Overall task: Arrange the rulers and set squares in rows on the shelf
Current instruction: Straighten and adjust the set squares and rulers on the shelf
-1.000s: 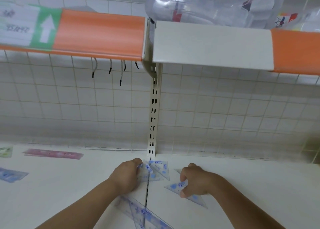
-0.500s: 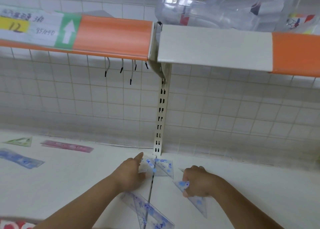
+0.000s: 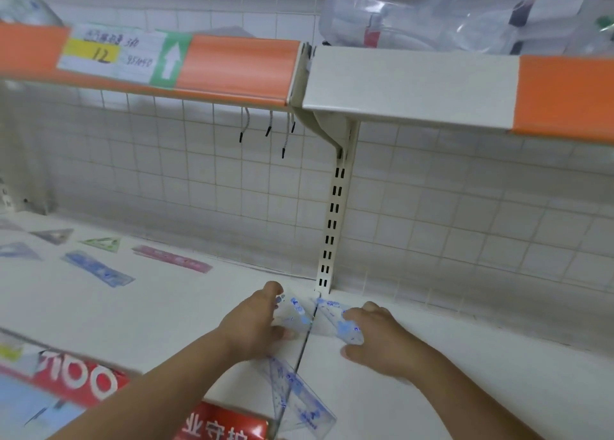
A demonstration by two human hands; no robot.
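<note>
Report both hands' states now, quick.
Left hand: pinching the left set square.
Right hand: gripping the right set square.

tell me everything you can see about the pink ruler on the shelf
The pink ruler is a long thin strip, translucent pink plastic by its look, with darker print too blurred to read. It lies flat on the white shelf close to the back wall, its right end slanting nearer the camera. Only the shelf touches it: the green set square sits to its left, the blue ruler in front-left, and the left hand and right hand hold clear set squares off to its right.
</note>
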